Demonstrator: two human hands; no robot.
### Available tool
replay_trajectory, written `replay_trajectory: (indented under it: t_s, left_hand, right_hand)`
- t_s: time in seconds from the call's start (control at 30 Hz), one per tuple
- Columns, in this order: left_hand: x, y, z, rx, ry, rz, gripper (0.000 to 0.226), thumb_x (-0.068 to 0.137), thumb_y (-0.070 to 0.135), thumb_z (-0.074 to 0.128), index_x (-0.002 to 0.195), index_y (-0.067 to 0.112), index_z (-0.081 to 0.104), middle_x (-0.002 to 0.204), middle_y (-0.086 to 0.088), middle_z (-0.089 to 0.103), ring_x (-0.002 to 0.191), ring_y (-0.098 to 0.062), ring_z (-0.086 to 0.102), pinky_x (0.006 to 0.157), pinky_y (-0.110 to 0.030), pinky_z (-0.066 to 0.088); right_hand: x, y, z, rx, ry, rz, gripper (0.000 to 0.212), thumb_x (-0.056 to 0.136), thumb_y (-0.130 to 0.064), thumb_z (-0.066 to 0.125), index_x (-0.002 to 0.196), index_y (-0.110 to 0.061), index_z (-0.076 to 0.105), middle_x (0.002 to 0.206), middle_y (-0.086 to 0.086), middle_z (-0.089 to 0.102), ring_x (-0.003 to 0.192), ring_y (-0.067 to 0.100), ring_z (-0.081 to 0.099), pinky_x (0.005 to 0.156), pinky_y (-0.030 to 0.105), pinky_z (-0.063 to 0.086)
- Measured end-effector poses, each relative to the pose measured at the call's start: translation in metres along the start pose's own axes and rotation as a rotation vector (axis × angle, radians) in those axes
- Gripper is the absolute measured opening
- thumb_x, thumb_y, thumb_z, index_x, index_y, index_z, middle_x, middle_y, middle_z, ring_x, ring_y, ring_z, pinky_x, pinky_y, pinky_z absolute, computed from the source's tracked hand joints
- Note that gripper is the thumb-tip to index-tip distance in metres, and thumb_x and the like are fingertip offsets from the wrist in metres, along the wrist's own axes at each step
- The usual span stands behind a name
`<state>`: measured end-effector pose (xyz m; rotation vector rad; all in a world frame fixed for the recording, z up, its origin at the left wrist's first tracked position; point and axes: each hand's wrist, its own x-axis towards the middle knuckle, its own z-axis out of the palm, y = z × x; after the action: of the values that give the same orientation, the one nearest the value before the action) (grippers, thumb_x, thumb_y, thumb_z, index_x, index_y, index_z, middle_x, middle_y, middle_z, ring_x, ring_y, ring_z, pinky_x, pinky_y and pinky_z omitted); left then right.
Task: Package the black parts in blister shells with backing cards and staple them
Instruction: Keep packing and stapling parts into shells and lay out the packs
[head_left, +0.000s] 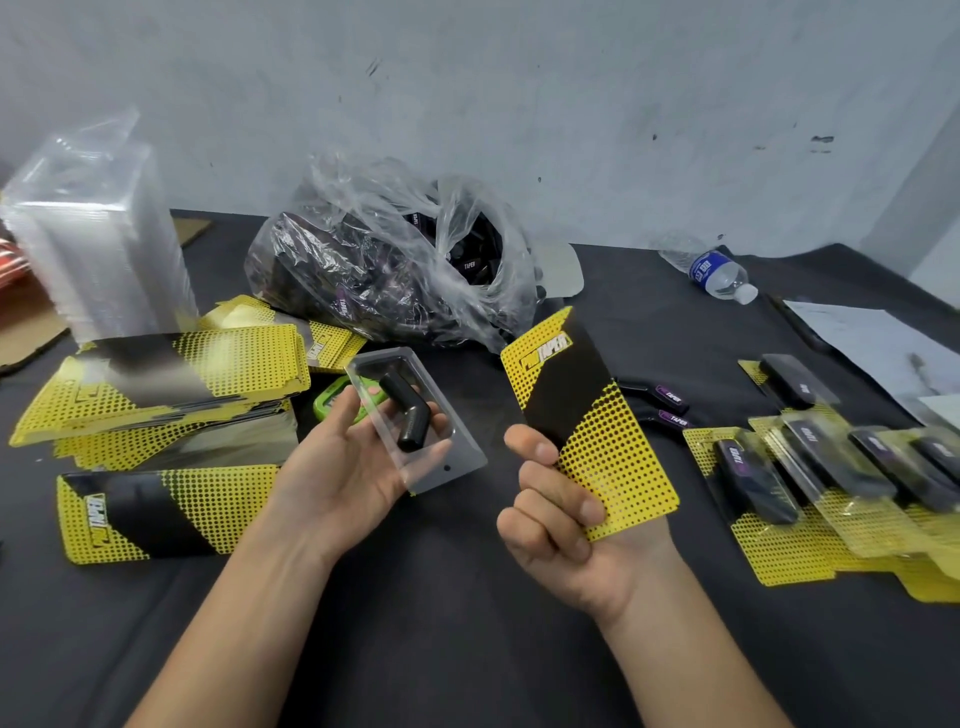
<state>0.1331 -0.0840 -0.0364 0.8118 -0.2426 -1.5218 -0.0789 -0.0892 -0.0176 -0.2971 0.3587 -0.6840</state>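
Note:
My left hand (337, 467) holds a clear blister shell (441, 467) with a black part (408, 418) lying in its cavity. A short way to its right, my right hand (556, 525) grips the lower end of a yellow-and-black backing card (587, 415), held upright and tilted, apart from the shell. Stacks of backing cards (171, 379) lie at the left, with one more card (156, 514) nearer me. A clear plastic bag of black parts (374, 270) sits at the back centre. Two loose black parts (670, 400) lie right of the held card.
A tall stack of clear blister shells (98, 244) stands at the back left. Several finished packs (831, 483) lie overlapped at the right. A green stapler (337, 397) lies behind my left hand. A water bottle (711, 273) and paper sheets (878, 343) are at the far right.

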Motion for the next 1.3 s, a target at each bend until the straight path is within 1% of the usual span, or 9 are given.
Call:
replay_trajectory:
  t_s: [0.13, 0.43, 0.6, 0.73, 0.83, 0.93, 1.07, 1.17, 1.3]
  left_hand:
    - [0.001, -0.001, 0.0, 0.004, -0.015, -0.01, 0.067, 0.102, 0.053, 0.045, 0.146, 0.002, 0.053, 0.123, -0.017, 0.067, 0.116, -0.033, 0.063, 0.077, -0.042, 0.065]
    - [0.005, -0.002, -0.003, 0.01, -0.024, -0.026, 0.067, 0.103, 0.054, 0.046, 0.146, 0.003, 0.055, 0.126, -0.019, 0.067, 0.115, -0.032, 0.066, 0.076, -0.042, 0.065]
    - [0.007, -0.002, -0.006, -0.001, -0.031, -0.027, 0.069, 0.103, 0.055, 0.044, 0.145, 0.002, 0.055, 0.121, -0.02, 0.068, 0.109, -0.032, 0.069, 0.076, -0.043, 0.065]
    - [0.007, -0.003, -0.007, -0.018, -0.025, -0.016, 0.068, 0.104, 0.055, 0.042, 0.143, 0.002, 0.057, 0.123, -0.02, 0.068, 0.113, -0.034, 0.068, 0.078, -0.046, 0.064]
    - [0.007, -0.003, -0.007, -0.008, -0.025, -0.008, 0.067, 0.104, 0.055, 0.043, 0.143, 0.003, 0.058, 0.128, -0.02, 0.067, 0.12, -0.035, 0.064, 0.096, -0.052, 0.059]
    - [0.008, -0.003, -0.008, -0.013, -0.026, -0.003, 0.068, 0.103, 0.055, 0.044, 0.142, 0.001, 0.058, 0.125, -0.021, 0.065, 0.129, -0.036, 0.06, 0.103, -0.055, 0.053]
    - [0.006, -0.002, -0.006, -0.026, -0.031, 0.011, 0.065, 0.102, 0.053, 0.048, 0.14, 0.002, 0.061, 0.128, -0.02, 0.067, 0.117, -0.036, 0.066, 0.098, -0.055, 0.057]
    - [0.004, -0.002, -0.005, -0.01, -0.025, -0.001, 0.064, 0.103, 0.054, 0.045, 0.14, 0.005, 0.062, 0.137, -0.018, 0.065, 0.13, -0.041, 0.06, 0.095, -0.055, 0.059]
    - [0.001, -0.002, -0.002, -0.058, -0.021, -0.021, 0.064, 0.106, 0.055, 0.039, 0.141, 0.005, 0.058, 0.133, -0.018, 0.068, 0.12, -0.042, 0.067, 0.076, -0.051, 0.063]
  right_hand:
    - [0.002, 0.006, 0.0, 0.008, -0.135, 0.049, 0.028, 0.098, -0.015, 0.028, 0.084, -0.007, 0.05, 0.045, -0.001, 0.031, 0.035, 0.016, 0.022, 0.046, 0.027, 0.02]
    - [0.005, 0.005, -0.004, 0.074, -0.168, 0.125, 0.026, 0.099, -0.016, 0.03, 0.085, -0.007, 0.049, 0.045, -0.002, 0.029, 0.035, 0.015, 0.021, 0.046, 0.026, 0.019]
    - [0.01, 0.006, -0.002, -0.089, -0.018, 0.035, 0.014, 0.093, -0.017, 0.054, 0.085, -0.006, 0.055, 0.047, -0.002, 0.03, 0.039, 0.012, 0.018, 0.045, 0.025, 0.027]
    - [0.016, 0.001, -0.003, -0.164, 0.134, -0.083, 0.017, 0.083, -0.015, 0.07, 0.09, -0.003, 0.061, 0.058, 0.005, 0.047, 0.044, 0.017, 0.046, 0.049, 0.029, 0.043]
    - [0.013, -0.005, -0.005, -0.378, 0.133, -0.162, 0.046, 0.077, -0.003, 0.067, 0.123, 0.002, 0.063, 0.093, 0.019, 0.075, 0.073, 0.031, 0.073, 0.062, 0.035, 0.06]
    - [0.01, -0.009, -0.005, -0.561, 0.092, -0.217, 0.05, 0.084, 0.006, 0.059, 0.133, -0.007, 0.061, 0.114, 0.021, 0.075, 0.089, 0.034, 0.076, 0.069, 0.035, 0.061]
    - [0.008, -0.009, -0.002, -0.747, 0.167, -0.31, 0.035, 0.097, 0.009, 0.052, 0.123, -0.009, 0.067, 0.106, 0.016, 0.078, 0.084, 0.029, 0.077, 0.067, 0.033, 0.06]
    - [0.007, -0.009, -0.001, -0.954, 0.279, -0.368, 0.023, 0.097, 0.004, 0.06, 0.115, -0.01, 0.063, 0.098, 0.014, 0.078, 0.074, 0.033, 0.077, 0.059, 0.034, 0.059]
    - [-0.001, -0.014, 0.003, -1.199, 0.315, -0.311, 0.009, 0.101, -0.014, 0.062, 0.096, -0.007, 0.061, 0.087, 0.018, 0.073, 0.063, 0.033, 0.073, 0.053, 0.036, 0.054]
